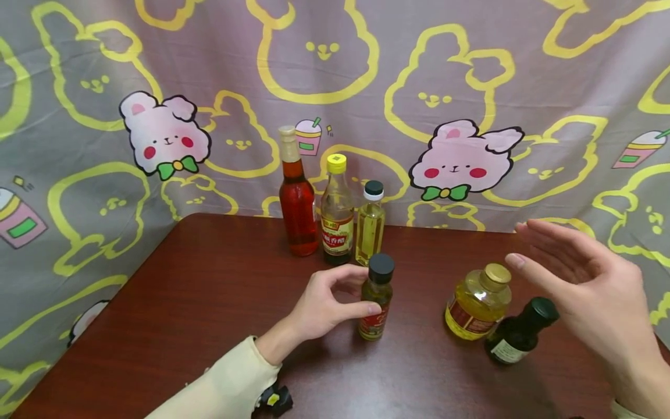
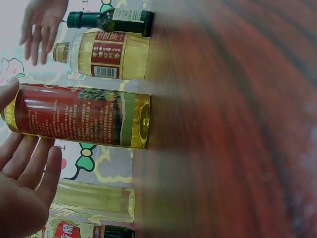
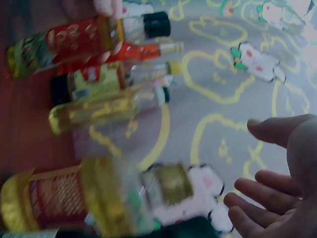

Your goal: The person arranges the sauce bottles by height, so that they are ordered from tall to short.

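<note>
My left hand (image 1: 319,305) grips a small oil bottle (image 1: 381,291) with a black cap and red label, thumb on the near side. In the left wrist view the oil bottle (image 2: 79,116) lies between thumb and fingers; whether its base touches the table I cannot tell. My right hand (image 1: 591,291) is raised with fingers apart, holding nothing. Below and left of it stand a gold-capped bottle of yellow oil (image 1: 473,305) and a dark bottle (image 1: 515,337) with a green cap. The right wrist view shows the right hand (image 3: 277,183) apart from the gold-capped bottle (image 3: 59,198).
At the back of the brown table (image 1: 209,302) stand a red bottle (image 1: 298,215), a yellow-capped vinegar bottle (image 1: 337,227) and a slim oil bottle (image 1: 370,230) with a dark cap. A bunny-patterned curtain (image 1: 235,70) hangs behind. A black strap-like object (image 1: 280,401) shows below the left sleeve.
</note>
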Available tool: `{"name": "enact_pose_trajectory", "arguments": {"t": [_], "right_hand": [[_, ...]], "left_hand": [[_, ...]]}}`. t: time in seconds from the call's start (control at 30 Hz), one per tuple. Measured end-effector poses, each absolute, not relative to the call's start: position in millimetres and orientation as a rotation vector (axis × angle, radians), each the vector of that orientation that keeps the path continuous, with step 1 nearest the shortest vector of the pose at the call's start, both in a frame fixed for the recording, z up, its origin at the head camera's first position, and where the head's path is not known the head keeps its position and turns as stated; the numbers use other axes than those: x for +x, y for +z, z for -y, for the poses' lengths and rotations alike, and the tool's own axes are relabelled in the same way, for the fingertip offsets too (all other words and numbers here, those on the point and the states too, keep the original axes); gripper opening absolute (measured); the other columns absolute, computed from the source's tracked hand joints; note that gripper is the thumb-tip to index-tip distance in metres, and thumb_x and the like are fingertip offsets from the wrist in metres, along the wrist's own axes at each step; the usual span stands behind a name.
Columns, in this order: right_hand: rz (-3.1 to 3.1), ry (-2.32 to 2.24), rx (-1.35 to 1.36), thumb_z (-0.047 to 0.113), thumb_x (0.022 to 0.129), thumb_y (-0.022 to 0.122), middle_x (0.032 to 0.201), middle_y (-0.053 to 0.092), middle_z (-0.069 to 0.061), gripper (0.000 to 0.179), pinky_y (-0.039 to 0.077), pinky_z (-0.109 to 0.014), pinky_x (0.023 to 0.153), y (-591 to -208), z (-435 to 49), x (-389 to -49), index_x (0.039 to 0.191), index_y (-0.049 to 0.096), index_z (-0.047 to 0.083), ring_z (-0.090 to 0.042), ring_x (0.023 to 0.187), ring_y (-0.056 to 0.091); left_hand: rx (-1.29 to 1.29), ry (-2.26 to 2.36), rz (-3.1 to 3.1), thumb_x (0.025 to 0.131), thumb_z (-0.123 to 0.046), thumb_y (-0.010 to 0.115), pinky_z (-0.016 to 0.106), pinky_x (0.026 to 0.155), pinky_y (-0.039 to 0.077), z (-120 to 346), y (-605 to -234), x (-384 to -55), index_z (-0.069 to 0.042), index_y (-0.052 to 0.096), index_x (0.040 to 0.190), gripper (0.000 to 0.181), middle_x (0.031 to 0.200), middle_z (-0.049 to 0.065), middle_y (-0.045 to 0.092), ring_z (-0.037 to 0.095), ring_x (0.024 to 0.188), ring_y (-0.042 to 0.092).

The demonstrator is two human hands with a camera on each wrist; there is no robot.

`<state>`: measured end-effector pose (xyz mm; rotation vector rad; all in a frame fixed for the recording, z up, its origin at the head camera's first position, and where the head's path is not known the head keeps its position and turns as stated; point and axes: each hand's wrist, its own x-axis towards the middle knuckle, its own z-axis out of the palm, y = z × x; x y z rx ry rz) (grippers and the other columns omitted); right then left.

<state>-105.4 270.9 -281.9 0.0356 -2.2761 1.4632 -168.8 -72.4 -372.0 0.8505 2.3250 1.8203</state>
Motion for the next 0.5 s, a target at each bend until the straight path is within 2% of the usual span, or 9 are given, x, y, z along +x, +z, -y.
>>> {"name": "enact_pose_trajectory", "arguments": {"t": [0.23, 0.37, 0.5], "right_hand": [[2.219, 1.652, 0.171, -0.010, 0.091, 0.076, 0.136, 0.073, 0.012, 0.063, 0.053, -0.006, 0.090, -313.9, -299.4, -97.5, 0.149, 0.058, 0.005, 0.005, 0.115, 0.072], [2.269, 1.636, 0.194, -0.012, 0.091, 0.075, 0.140, 0.071, 0.011, 0.066, 0.052, -0.006, 0.090, -331.0, -311.8, -91.8, 0.152, 0.055, 0.005, 0.005, 0.114, 0.072], [2.418, 1.431, 0.138, -0.006, 0.091, 0.078, 0.141, 0.070, 0.016, 0.068, 0.048, -0.001, 0.092, -343.3, -318.1, -88.1, 0.153, 0.054, 0.009, 0.012, 0.121, 0.066]], "left_hand": [[0.844, 1.814, -2.329, 0.086, -0.012, 0.088, 0.034, 0.095, 0.060, 72.5, -371.0, -168.4, -0.008, 0.073, 0.129, 0.045, 0.120, 0.008, 0.079, 0.011, 0.102, 0.075], [0.852, 1.819, -2.331, 0.086, -0.012, 0.088, 0.033, 0.095, 0.060, 72.1, -369.8, -167.9, -0.008, 0.073, 0.129, 0.046, 0.120, 0.009, 0.079, 0.011, 0.102, 0.075], [0.851, 1.822, -2.336, 0.086, -0.011, 0.089, 0.031, 0.094, 0.059, 72.3, -369.7, -167.5, -0.008, 0.073, 0.129, 0.046, 0.118, 0.009, 0.080, 0.009, 0.102, 0.074]]}}
